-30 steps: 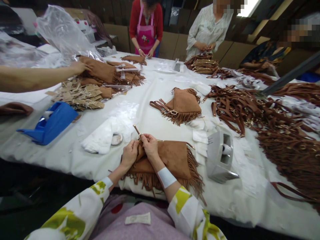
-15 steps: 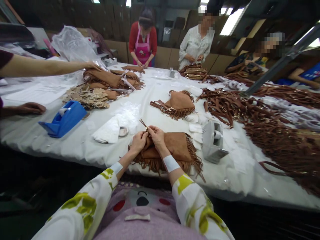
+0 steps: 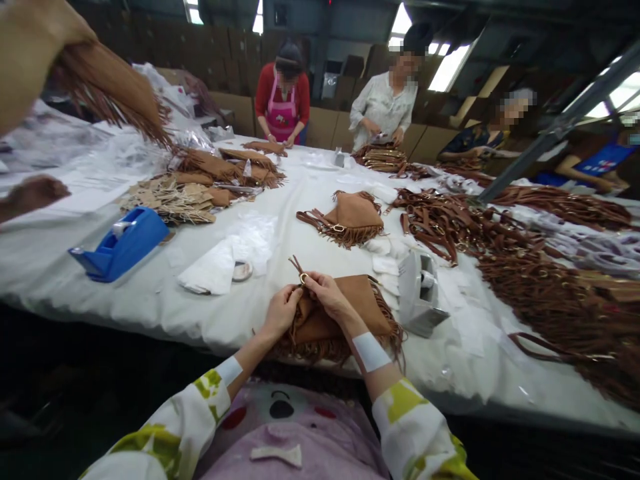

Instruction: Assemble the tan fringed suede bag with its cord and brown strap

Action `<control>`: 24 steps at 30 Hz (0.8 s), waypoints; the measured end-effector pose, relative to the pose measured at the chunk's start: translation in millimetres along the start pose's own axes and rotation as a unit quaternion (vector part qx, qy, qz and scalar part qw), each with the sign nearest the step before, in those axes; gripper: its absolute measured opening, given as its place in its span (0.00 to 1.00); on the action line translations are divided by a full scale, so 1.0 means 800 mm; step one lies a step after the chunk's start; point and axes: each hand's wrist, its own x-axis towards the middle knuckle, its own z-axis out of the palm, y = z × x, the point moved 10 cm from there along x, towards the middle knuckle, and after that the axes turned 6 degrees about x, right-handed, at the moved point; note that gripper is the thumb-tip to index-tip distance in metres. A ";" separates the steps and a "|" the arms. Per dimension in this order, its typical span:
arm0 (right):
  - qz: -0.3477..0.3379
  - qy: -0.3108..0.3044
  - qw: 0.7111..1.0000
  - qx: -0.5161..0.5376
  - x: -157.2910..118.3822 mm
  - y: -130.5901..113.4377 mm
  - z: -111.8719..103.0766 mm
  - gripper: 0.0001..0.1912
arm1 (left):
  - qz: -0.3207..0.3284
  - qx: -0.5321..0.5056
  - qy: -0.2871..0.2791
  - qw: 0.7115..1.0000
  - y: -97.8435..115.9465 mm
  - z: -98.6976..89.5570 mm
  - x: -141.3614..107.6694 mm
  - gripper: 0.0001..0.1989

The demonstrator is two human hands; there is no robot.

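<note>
The right hand (image 3: pixel 327 295) pinches a gold ring (image 3: pixel 303 279), and the left hand (image 3: pixel 281 312) pinches the brown bag (image 3: pixel 363 307) just beside it. The bag lies long-ways from left to right, mostly nearer the right hand.

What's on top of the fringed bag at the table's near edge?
The left hand and right hand meet over the left part of the fringed bag, the right at a gold ring. The patch beneath is covered; I can't see it.

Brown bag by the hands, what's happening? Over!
Left grip, right grip: pinching near gold ring. Fringed bag lying on table. Gray tape dispenser close beside it.
</note>
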 end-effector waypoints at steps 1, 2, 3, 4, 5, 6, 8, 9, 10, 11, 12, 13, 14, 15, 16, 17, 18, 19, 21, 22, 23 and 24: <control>-0.003 0.000 1.000 0.029 0.001 0.007 0.000 0.17 | 0.006 0.026 0.012 1.000 0.000 -0.007 -0.001 0.11; -0.007 0.001 0.998 0.055 0.002 0.013 0.000 0.17 | 0.012 0.049 0.021 0.998 0.001 -0.012 -0.002 0.11; -0.010 0.002 0.997 0.079 0.002 0.018 -0.001 0.16 | 0.017 0.067 0.028 0.997 0.003 -0.015 -0.003 0.11; -0.012 0.004 0.995 0.099 0.003 0.022 -0.002 0.16 | 0.021 0.078 0.033 0.996 0.006 -0.016 -0.004 0.11; -0.012 0.007 0.993 0.117 0.003 0.024 -0.004 0.16 | 0.026 0.085 0.037 0.995 0.010 -0.016 -0.004 0.11; -0.011 0.012 0.991 0.133 0.003 0.026 -0.006 0.16 | 0.032 0.091 0.040 0.995 0.014 -0.015 -0.004 0.11; -0.009 0.029 0.986 0.162 0.003 0.027 -0.013 0.17 | 0.044 0.101 0.044 0.993 0.024 -0.012 -0.004 0.10; -0.008 0.038 0.984 0.172 0.002 0.027 -0.017 0.18 | 0.048 0.104 0.046 0.992 0.028 -0.011 -0.004 0.10; -0.006 0.045 0.983 0.178 0.001 0.027 -0.019 0.18 | 0.048 0.106 0.047 0.992 0.030 -0.010 -0.005 0.10; -0.005 0.050 0.982 0.181 0.000 0.026 -0.021 0.19 | 0.044 0.106 0.049 0.992 0.031 -0.011 -0.005 0.10; -0.005 0.052 0.981 0.184 -0.001 0.026 -0.021 0.19 | 0.035 0.101 0.052 0.993 0.029 -0.013 -0.006 0.10; -0.008 0.051 0.981 0.188 -0.001 0.024 -0.021 0.18 | 0.024 0.092 0.056 0.994 0.027 -0.016 -0.007 0.11; -0.012 0.050 0.980 0.192 -0.002 0.023 -0.020 0.18 | 0.012 0.081 0.061 0.995 0.024 -0.019 -0.009 0.11; -0.016 0.048 0.979 0.197 -0.002 0.021 -0.020 0.17 | 0.004 0.069 0.066 0.995 0.020 -0.023 -0.011 0.12; -0.020 0.046 0.978 0.200 -0.003 0.020 -0.019 0.16 | -0.002 0.056 0.069 0.996 0.018 -0.027 -0.012 0.12; -0.021 0.046 0.978 0.202 -0.003 0.020 -0.019 0.16 | -0.006 0.042 0.071 0.997 0.015 -0.030 -0.014 0.12; -0.022 0.048 0.978 0.201 -0.004 0.020 -0.019 0.15 | -0.010 0.026 0.071 0.997 0.012 -0.032 -0.015 0.12; -0.021 0.051 0.979 0.198 -0.004 0.020 -0.019 0.15 | -0.016 0.008 0.071 0.997 0.008 -0.034 -0.015 0.12; -0.021 0.057 0.980 0.189 -0.005 0.020 -0.019 0.15 | -0.036 -0.037 0.070 0.996 -0.001 -0.035 -0.015 0.12; -0.022 0.059 0.981 0.185 -0.005 0.020 -0.019 0.15 | -0.048 -0.059 0.067 0.995 -0.006 -0.034 -0.014 0.12; -0.023 0.062 0.981 0.181 -0.005 0.020 -0.019 0.15 | -0.060 -0.075 0.060 0.994 -0.011 -0.032 -0.013 0.12; -0.025 0.064 0.982 0.178 -0.005 0.019 -0.020 0.15 | -0.067 -0.083 0.050 0.993 -0.013 -0.029 -0.012 0.12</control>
